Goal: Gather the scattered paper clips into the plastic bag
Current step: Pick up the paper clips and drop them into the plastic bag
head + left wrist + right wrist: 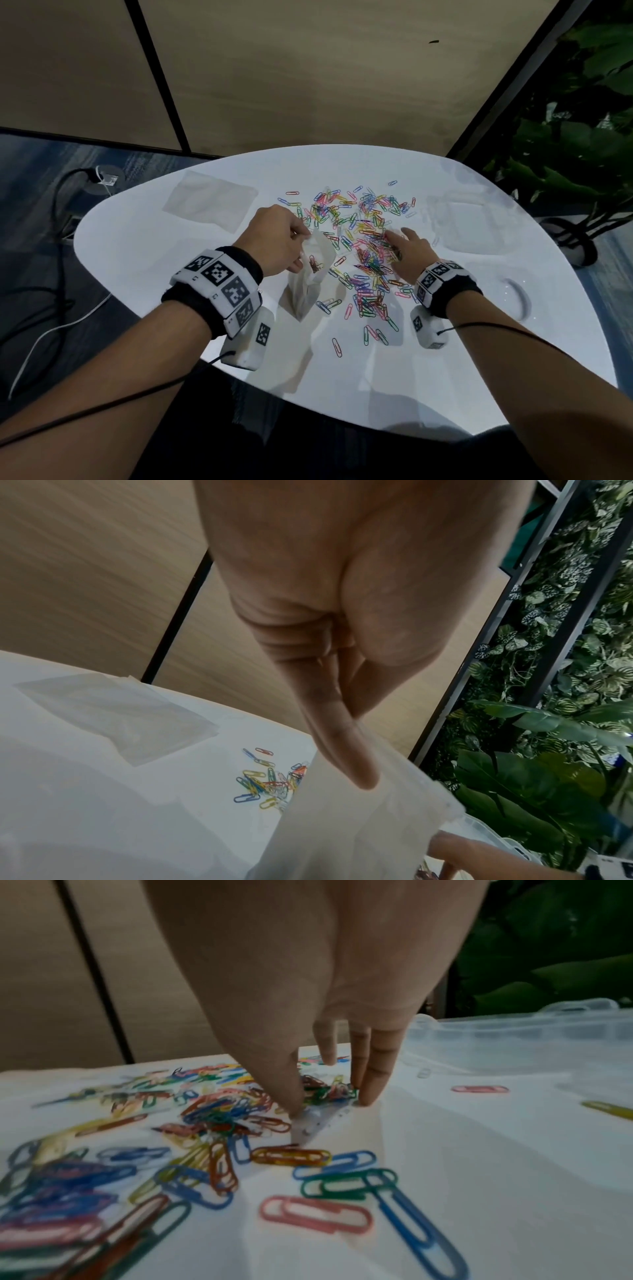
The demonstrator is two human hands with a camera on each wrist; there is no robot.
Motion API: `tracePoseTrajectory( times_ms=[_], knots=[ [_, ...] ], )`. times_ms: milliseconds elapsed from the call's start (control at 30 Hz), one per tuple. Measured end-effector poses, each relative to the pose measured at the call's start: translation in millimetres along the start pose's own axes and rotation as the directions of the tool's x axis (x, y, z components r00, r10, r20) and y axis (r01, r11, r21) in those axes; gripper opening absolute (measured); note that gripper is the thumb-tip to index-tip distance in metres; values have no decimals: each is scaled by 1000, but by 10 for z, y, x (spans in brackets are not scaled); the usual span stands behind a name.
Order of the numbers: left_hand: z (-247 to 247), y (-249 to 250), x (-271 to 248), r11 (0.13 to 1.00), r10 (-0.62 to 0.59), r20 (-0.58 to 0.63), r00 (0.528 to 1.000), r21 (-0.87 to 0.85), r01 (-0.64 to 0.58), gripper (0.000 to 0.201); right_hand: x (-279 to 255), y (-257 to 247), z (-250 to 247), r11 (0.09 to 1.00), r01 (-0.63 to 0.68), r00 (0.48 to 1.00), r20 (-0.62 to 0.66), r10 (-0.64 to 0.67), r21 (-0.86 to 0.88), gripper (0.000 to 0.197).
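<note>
The landmark here is the big heap of coloured paper clips (363,246) spread over the middle of the white table (164,260). Just left of that heap, the left hand (277,240) pinches the top edge of the plastic bag (310,274) and holds it up so its mouth gapes open; the left wrist view shows the thumb (346,750) pressed flat on the bag's outer face. A small dark bunch of clips already sits inside it, though the colours are hard to make out.

On the right edge of the heap, the right hand (409,251) is down on the table with its fingers reaching into the clips. From the right wrist view the thumb and fingertips (371,1093) are drawn in around a little cluster of clips, tips touching the table, pinching it from both sides. Whether the cluster is actually lifted off yet, can't tell.

Loose clips trail off toward the near edge of the table from the heap. Far left of the heap lies a flat spare clear bag (209,202), and to the right of the heap sits a clear plastic box (469,222). Green leafy plants (582,137) stand beyond the table on that same right side.
</note>
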State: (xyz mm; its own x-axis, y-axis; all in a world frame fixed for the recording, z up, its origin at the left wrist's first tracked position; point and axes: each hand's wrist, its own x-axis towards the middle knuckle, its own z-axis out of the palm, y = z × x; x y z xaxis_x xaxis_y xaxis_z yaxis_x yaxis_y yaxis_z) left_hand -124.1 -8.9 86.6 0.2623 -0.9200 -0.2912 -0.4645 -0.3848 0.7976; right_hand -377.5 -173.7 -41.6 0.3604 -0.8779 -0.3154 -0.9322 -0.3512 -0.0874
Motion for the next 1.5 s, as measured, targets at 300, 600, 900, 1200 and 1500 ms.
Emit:
tracePoseTrajectory(
  times_ms=[300,600,900,1200,1500],
  knots=[
    [17,11,10,1000,-2,13,1000,21,1,22,-55,-124,-69,982,-25,981,-186,60,185,17],
    [42,20,29,999,-2,28,1000,35,1,24,-437,-312,-595,-42,-222,968,225,110,974,29],
    [101,45,-11,998,40,31,999,41,-41,21,-782,-1200,-670,173,-157,958,192,-212,972,15],
    [69,9,18,999,30,12,999,22,-30,22,-829,-1092,-883,620,228,959,-65,-275,751,21],
    [-19,-41,48,998,23,12,1000,62,-24,25,-784,-192,-123,998,-50,960,276,38,38,122]
  ],
)
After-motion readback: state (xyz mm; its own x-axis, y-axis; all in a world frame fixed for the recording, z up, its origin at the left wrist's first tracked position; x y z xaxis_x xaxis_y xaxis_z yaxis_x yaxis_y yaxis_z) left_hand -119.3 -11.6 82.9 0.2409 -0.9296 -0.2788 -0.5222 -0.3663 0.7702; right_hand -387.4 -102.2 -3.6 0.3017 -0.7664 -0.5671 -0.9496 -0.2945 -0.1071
